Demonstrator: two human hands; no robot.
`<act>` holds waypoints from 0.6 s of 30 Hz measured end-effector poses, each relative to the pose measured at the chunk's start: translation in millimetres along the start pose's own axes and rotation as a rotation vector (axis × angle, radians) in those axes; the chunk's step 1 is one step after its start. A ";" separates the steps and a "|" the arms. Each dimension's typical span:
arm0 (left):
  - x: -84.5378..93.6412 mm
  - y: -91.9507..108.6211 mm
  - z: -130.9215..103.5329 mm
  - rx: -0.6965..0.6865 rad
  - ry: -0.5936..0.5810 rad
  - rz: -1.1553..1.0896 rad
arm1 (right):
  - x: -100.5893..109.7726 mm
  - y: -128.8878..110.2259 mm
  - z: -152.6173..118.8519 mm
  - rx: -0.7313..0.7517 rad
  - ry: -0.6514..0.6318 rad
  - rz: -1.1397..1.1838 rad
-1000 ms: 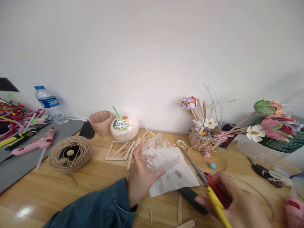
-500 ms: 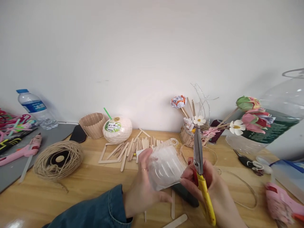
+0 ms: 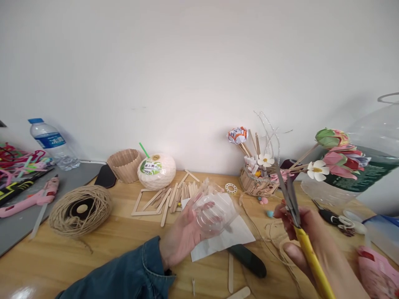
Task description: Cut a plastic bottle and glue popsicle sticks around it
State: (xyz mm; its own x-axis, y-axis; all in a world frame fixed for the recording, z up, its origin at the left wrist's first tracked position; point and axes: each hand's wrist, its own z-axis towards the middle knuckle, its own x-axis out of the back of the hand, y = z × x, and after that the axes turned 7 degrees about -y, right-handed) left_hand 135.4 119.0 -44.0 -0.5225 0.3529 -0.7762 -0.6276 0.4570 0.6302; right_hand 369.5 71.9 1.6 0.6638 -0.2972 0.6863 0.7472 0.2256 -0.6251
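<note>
A person's left hand [image 3: 183, 234], in a blue denim sleeve [image 3: 131, 274], cradles a clear plastic bottle piece [image 3: 212, 209] just above a wooden table [image 3: 118, 245], fingers curled up around its underside. The ribbed, transparent piece lies on its side, its long axis running from the palm up and away to the right, the far end pointing toward the back of the table. It hovers over a white sheet of paper [image 3: 232, 236].

The right hand [image 3: 307, 241] grips yellow-handled scissors [image 3: 299, 226], well apart from the plastic. Their long axis runs steeply, handles low toward the bottom right corner, the blades pointing up and slightly left toward a small basket of craft flowers [image 3: 258, 182]. The blades look closed, though blur makes that uncertain. Loose twine [image 3: 277, 241] trails on the table beneath that hand.

Behind the plastic piece lies a scatter of wooden craft sticks [image 3: 174, 195], with a stick-built cup [image 3: 124, 165] and a white coconut drink [image 3: 156, 170] near the wall. A ball of jute twine [image 3: 80, 209] sits to the left, a pink glue gun [image 3: 31, 197] and water bottle [image 3: 51, 143] beyond it. A black-handled tool [image 3: 247, 259] lies at the paper's near edge.
</note>
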 end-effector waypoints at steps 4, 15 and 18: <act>2.1 0.4 2.0 -0.077 0.019 -0.019 | 0.1 3.1 4.6 -0.062 -0.138 -0.098; 3.1 0.7 5.8 -0.159 0.029 0.024 | -4.6 -0.9 4.0 0.031 -0.285 -0.303; 3.2 0.5 3.7 -0.144 0.029 0.034 | -7.7 0.8 1.4 0.192 -0.203 -0.415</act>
State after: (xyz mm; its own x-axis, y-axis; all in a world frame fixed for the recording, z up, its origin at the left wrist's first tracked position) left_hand 135.6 123.3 -46.2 -0.5596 0.3415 -0.7551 -0.6846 0.3231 0.6534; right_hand 365.0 75.7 -3.7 0.2876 -0.2156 0.9332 0.9292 0.2987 -0.2174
